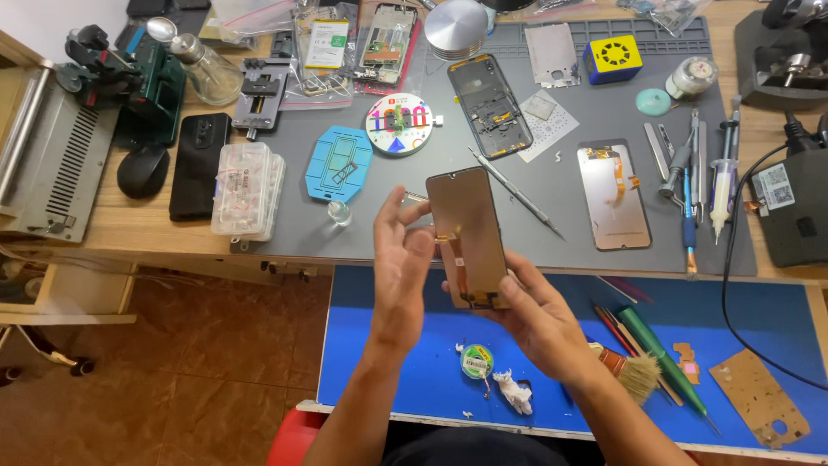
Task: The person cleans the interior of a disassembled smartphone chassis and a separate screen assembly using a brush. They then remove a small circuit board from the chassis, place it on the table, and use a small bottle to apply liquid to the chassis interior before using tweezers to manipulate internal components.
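Both hands hold a dark phone screen panel [467, 235] upright between them. The left hand [402, 267], fingers loosely curled, touches its left edge; the right hand [528, 312] grips its bottom end from below, thumb on the lower corner.

My left hand [398, 259] and right hand [530, 315] are both bare: no gloves, no rings, no watch or band at either wrist. My forearms are uncovered all the way down to the bottom edge of the view (no sleeve shows anywhere). Fingernails are short and plain. Below my arms there is dark clothing on my lap.
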